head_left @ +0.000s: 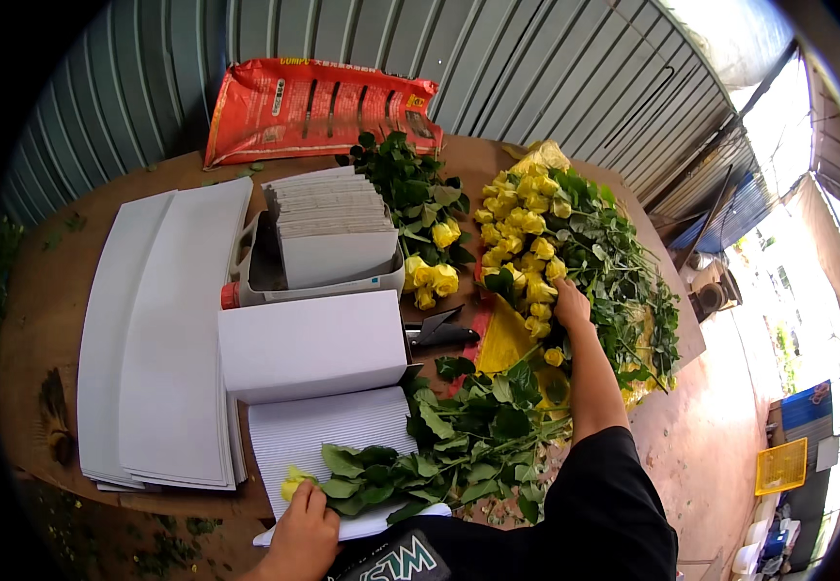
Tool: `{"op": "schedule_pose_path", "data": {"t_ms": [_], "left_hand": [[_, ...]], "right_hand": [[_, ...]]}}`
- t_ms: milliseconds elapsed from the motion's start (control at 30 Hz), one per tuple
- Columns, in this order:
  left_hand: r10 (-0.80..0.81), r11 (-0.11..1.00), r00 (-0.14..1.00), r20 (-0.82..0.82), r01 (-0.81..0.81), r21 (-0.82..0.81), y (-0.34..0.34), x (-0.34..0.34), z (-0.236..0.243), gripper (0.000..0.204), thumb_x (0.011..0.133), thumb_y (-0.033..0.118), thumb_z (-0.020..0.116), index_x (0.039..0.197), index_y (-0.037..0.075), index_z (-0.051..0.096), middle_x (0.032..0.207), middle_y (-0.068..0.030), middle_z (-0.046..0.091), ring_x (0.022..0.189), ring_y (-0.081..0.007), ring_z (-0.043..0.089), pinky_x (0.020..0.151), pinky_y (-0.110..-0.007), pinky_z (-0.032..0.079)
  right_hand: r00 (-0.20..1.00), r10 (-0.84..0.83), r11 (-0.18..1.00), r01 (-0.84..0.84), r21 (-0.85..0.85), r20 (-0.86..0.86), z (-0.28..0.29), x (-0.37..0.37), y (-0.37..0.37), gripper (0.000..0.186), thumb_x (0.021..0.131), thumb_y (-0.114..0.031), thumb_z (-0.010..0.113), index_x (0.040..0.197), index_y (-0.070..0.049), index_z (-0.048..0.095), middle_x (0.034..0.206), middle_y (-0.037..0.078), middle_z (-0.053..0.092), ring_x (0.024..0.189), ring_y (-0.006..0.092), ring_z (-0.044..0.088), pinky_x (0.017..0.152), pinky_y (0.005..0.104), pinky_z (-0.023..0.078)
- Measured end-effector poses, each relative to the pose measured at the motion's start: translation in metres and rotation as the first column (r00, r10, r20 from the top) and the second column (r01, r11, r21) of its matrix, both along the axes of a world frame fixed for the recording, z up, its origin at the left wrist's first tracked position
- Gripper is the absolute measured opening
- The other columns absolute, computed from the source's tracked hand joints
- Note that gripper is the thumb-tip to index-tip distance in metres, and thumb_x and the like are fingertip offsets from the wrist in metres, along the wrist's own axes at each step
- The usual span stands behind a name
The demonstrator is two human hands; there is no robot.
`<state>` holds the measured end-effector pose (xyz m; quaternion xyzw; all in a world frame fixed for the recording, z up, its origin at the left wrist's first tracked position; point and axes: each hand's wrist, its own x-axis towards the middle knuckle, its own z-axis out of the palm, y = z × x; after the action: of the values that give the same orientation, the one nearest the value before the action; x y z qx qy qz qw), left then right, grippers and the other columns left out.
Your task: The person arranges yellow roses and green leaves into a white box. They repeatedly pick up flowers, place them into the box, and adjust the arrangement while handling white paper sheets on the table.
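Note:
At the near edge of the table my left hand [302,533] has its fingers curled at the head of a yellow rose [294,481]. That rose's leafy stems lie to the right across a ribbed white cardboard sheet [328,426]. My right hand [572,305] reaches into a large pile of yellow roses [522,228] at the right, its fingers closed at one bloom; the fingertips are partly hidden among the flowers. Leafy rose stems [497,426] spread over the table between my arms.
A folded white cardboard piece [313,344] stands before a cut-open plastic jug [328,294] holding stacked cardboard. Large white sheets [173,339] lie left. A smaller rose bunch [430,276], a black-handled tool [444,334] and a red sack [318,111] lie farther back. A brush [57,416] rests far left.

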<state>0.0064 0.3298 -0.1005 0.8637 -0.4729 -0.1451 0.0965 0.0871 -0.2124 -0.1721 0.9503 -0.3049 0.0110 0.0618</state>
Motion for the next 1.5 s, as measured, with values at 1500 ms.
{"op": "schedule_pose_path", "data": {"t_ms": [1500], "left_hand": [[0.007,0.997,0.998,0.068,-0.002,-0.074,0.004,0.0,-0.016,0.035,0.046,0.018,0.074,0.07,-0.001,0.056,0.099,-0.02,0.048,0.104,-0.0363,0.044,0.077,-0.038,0.047]], "right_hand": [[0.983,0.092,0.954,-0.133,-0.269,-0.161,0.066,0.039,-0.051,0.027,0.075,-0.002,0.054,0.097,-0.016,0.059,0.102,0.007,0.054,0.087,0.0272,0.057,0.071,0.0396,0.047]]}}
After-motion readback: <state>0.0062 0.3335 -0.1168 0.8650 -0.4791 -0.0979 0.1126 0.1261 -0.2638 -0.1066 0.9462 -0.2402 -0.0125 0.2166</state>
